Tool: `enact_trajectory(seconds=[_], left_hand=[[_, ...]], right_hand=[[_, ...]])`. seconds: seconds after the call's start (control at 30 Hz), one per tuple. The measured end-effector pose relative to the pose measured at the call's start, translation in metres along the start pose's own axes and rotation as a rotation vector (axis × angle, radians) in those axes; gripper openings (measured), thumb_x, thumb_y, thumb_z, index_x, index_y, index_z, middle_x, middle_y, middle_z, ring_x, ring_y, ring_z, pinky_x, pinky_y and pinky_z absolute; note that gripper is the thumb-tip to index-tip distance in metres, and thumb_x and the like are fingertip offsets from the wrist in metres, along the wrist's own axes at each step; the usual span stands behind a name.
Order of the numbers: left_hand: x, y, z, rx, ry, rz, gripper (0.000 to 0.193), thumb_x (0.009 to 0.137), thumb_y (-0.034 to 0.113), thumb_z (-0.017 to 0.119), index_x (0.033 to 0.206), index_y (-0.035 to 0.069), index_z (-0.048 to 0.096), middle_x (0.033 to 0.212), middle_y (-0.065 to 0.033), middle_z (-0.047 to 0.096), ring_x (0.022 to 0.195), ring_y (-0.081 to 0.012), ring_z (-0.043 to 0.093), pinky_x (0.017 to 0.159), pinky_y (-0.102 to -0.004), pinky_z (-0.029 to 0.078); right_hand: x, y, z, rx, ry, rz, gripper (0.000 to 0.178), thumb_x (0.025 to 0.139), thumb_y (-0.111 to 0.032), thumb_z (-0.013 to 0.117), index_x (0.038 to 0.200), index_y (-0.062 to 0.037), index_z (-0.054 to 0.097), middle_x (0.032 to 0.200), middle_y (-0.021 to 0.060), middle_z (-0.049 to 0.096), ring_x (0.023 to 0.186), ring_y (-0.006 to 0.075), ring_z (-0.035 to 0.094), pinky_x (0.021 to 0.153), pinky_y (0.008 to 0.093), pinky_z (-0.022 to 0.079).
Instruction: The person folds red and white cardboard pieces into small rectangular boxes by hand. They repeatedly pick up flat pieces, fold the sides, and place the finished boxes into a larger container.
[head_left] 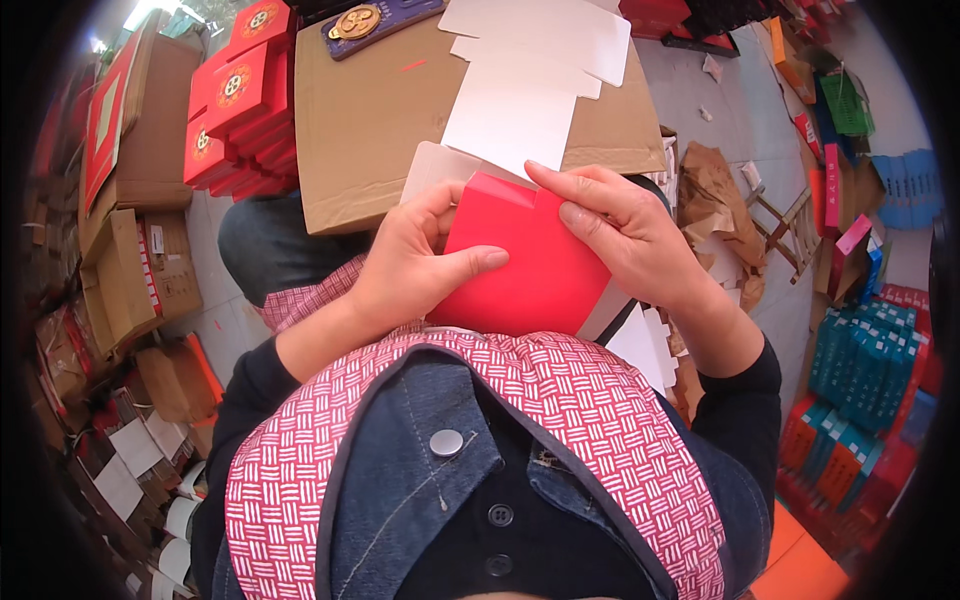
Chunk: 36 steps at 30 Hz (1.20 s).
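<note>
A red paper box (525, 260), with a notch and a folded flap along its far edge, is held close against my apron. My left hand (415, 255) grips its left side, thumb lying across the red face and fingers curled behind. At its far right corner, my right hand (625, 225) holds the edge with thumb and fingers, the index finger stretched along the top. White card blanks (515, 110) lie overlapping on the brown cardboard surface (365, 140) just beyond the box. The inside of the red box is hidden from me.
Red boxes with a gold emblem (240, 85) stand stacked at the far left. A phone-like purple item (380, 22) lies on the cardboard's far edge. Crumpled brown paper (715, 200) is on the right, beyond it a green basket (848, 103) and teal packages (870, 360). Cartons (150, 265) line the left.
</note>
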<state>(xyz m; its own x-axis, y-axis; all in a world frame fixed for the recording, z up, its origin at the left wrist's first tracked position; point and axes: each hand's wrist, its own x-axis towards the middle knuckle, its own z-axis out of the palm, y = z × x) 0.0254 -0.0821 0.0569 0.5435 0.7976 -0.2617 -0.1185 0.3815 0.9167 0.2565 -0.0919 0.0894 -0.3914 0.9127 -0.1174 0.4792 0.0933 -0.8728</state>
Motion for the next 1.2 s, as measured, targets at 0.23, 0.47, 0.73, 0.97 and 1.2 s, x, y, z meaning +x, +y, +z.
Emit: enact_trajectory(seconds=[0.23, 0.47, 0.73, 0.97, 1.2], left_hand=[[-0.006, -0.002, -0.003, -0.01, 0.015, 0.051, 0.036, 0.083, 0.004, 0.068, 0.116, -0.004, 0.055, 0.1, -0.0091, 0.066, 0.089, -0.012, 0.064, 0.079, -0.0252, 0.053], [-0.008, -0.002, -0.005, -0.024, 0.063, 0.083, 0.031, 0.085, 0.007, 0.067, 0.113, -0.004, 0.059, 0.096, -0.0101, 0.068, 0.084, -0.0123, 0.065, 0.073, -0.0247, 0.054], [-0.01, 0.001, -0.007, 0.031, 0.096, 0.096, 0.028, 0.086, 0.01, 0.067, 0.109, -0.004, 0.061, 0.092, -0.0107, 0.068, 0.079, -0.012, 0.065, 0.069, -0.0239, 0.054], [-0.009, 0.001, -0.008, -0.064, 0.103, 0.11, 0.024, 0.088, 0.015, 0.066, 0.103, -0.004, 0.064, 0.088, -0.0092, 0.069, 0.075, -0.0108, 0.065, 0.064, -0.0221, 0.053], [-0.008, 0.002, -0.011, -0.109, 0.103, 0.109, 0.021, 0.09, 0.015, 0.064, 0.101, -0.003, 0.066, 0.086, -0.0089, 0.069, 0.074, -0.0102, 0.065, 0.063, -0.0215, 0.053]], right_hand=[[0.004, -0.004, 0.002, 0.024, 0.0, 0.021, 0.036, 0.096, -0.007, 0.046, 0.13, -0.0059, 0.055, 0.104, 0.0075, 0.058, 0.092, 0.0137, 0.056, 0.079, 0.0236, 0.045], [0.006, -0.018, 0.008, -0.033, -0.028, -0.032, 0.038, 0.094, -0.005, 0.046, 0.13, -0.0051, 0.055, 0.106, 0.0083, 0.058, 0.095, 0.0143, 0.055, 0.082, 0.0239, 0.044], [0.009, -0.019, 0.007, 0.13, -0.081, -0.021, 0.042, 0.089, 0.0, 0.045, 0.13, -0.0024, 0.053, 0.114, 0.0114, 0.058, 0.103, 0.0182, 0.056, 0.089, 0.0259, 0.043], [0.01, -0.027, -0.015, 0.164, -0.291, -0.022, 0.045, 0.09, 0.001, 0.041, 0.135, 0.0013, 0.047, 0.133, 0.0155, 0.05, 0.12, 0.0238, 0.051, 0.099, 0.0301, 0.039], [0.007, -0.023, -0.012, 0.039, -0.325, -0.106, 0.047, 0.091, -0.003, 0.048, 0.137, 0.001, 0.043, 0.14, 0.0196, 0.044, 0.13, 0.0287, 0.042, 0.106, 0.0342, 0.032]])
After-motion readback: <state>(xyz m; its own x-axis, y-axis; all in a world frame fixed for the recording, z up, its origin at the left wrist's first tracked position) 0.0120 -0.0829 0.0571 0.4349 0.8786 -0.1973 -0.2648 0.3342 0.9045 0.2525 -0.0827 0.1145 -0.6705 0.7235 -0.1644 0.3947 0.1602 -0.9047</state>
